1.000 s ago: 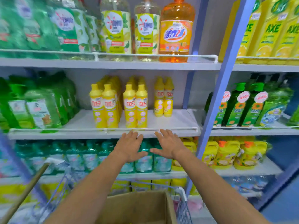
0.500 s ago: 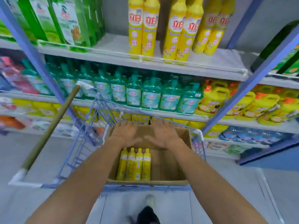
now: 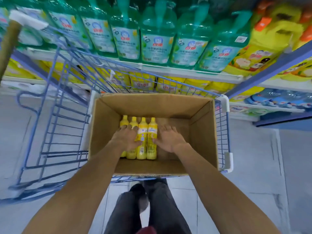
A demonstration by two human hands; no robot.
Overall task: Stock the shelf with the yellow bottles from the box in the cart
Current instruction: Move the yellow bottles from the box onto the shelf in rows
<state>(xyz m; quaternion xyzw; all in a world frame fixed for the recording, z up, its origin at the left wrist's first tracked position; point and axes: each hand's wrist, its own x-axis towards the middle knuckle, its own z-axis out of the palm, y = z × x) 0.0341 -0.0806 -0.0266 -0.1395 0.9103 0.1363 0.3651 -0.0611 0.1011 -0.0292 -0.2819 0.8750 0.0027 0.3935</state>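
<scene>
While four yellow bottles [image 3: 152, 137] lie at frame centre in the box [image 3: 152, 103] in the cart [image 3: 67, 114], the left hand [image 3: 125, 138] rests spread on the left pair. The right hand [image 3: 168, 139] stands flat beside the rightmost; green bottles [image 3: 157, 39] along the top show a red logo, seemingly 白猫.

Four yellow bottles [image 3: 147, 137] lie flat, side by side, in the open cardboard box [image 3: 202, 132] in the blue wire cart [image 3: 67, 115], caps pointing away from me. Two sit under my left hand [image 3: 125, 138]. The other two lie between it and my right hand [image 3: 168, 139].
</scene>
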